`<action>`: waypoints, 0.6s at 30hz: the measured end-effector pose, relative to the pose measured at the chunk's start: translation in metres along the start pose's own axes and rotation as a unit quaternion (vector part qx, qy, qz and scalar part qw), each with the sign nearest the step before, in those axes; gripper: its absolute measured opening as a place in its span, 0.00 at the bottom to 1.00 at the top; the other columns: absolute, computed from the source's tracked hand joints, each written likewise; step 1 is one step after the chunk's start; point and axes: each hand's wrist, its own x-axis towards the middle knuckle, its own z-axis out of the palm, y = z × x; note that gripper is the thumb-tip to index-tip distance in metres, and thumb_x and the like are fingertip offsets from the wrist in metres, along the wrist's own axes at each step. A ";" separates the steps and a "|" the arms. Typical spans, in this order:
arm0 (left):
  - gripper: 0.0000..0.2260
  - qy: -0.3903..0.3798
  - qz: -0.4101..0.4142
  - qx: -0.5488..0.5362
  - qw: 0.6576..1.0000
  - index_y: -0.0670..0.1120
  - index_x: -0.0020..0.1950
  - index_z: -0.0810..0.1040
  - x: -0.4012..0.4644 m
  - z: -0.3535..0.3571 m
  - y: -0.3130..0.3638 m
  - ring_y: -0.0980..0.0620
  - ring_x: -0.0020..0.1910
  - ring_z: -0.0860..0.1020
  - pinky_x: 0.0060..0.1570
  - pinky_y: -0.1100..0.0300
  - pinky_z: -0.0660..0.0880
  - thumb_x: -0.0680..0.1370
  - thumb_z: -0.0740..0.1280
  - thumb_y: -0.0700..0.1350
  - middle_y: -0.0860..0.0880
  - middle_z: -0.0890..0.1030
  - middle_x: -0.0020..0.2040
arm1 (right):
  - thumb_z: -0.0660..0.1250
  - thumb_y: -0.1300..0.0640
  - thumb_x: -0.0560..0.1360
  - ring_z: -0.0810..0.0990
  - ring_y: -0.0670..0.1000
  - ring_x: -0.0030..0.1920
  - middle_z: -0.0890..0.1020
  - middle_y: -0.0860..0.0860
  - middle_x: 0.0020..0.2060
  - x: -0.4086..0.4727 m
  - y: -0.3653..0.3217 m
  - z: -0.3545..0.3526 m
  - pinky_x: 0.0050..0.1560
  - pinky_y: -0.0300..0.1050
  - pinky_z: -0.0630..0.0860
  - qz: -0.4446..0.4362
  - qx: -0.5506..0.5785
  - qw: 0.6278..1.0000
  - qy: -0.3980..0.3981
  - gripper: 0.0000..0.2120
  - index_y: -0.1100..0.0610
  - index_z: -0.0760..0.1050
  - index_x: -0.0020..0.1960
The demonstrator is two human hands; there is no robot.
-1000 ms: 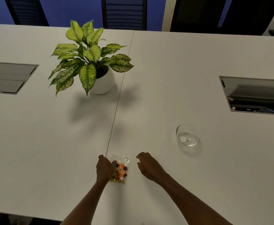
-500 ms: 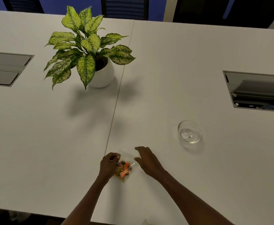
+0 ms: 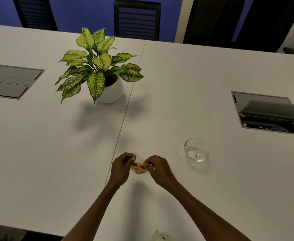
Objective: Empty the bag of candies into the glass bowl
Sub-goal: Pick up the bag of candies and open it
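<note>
Candy bag (image 3: 139, 166) btwn hands | L hand (image 3: 121, 168) + R hand (image 3: 158, 169) both pinching it

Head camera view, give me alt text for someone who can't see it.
Both hands, left hand and right hand, pinch a small clear bag of candies over a white table. An empty glass bowl sits to the right; a potted plant stands farther back.

Both forearms are bare, and the right hand (image 3: 157, 166) wears a thin ring.
</note>
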 end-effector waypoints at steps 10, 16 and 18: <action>0.07 0.036 -0.092 -0.302 0.948 0.41 0.51 0.84 -0.046 0.049 0.055 0.47 0.48 0.86 0.50 0.57 0.81 0.77 0.69 0.44 0.42 0.87 0.46 | 0.64 0.54 0.78 0.78 0.49 0.38 0.81 0.54 0.38 -0.018 -0.022 -0.053 0.38 0.45 0.75 -0.043 -0.026 0.995 0.082 0.11 0.58 0.83 0.45; 0.05 0.020 -0.109 -0.355 0.928 0.40 0.47 0.86 -0.057 0.066 0.084 0.44 0.47 0.86 0.48 0.55 0.81 0.75 0.71 0.41 0.40 0.87 0.45 | 0.61 0.54 0.78 0.76 0.47 0.36 0.77 0.51 0.38 -0.037 -0.024 -0.079 0.35 0.42 0.73 -0.059 -0.028 0.993 0.097 0.12 0.56 0.81 0.43; 0.06 0.002 -0.106 -0.368 0.924 0.40 0.46 0.86 -0.059 0.068 0.089 0.44 0.48 0.86 0.47 0.56 0.81 0.76 0.70 0.40 0.40 0.87 0.45 | 0.63 0.54 0.77 0.77 0.47 0.37 0.78 0.51 0.39 -0.041 -0.024 -0.086 0.36 0.40 0.75 -0.057 -0.009 0.993 0.103 0.10 0.54 0.83 0.47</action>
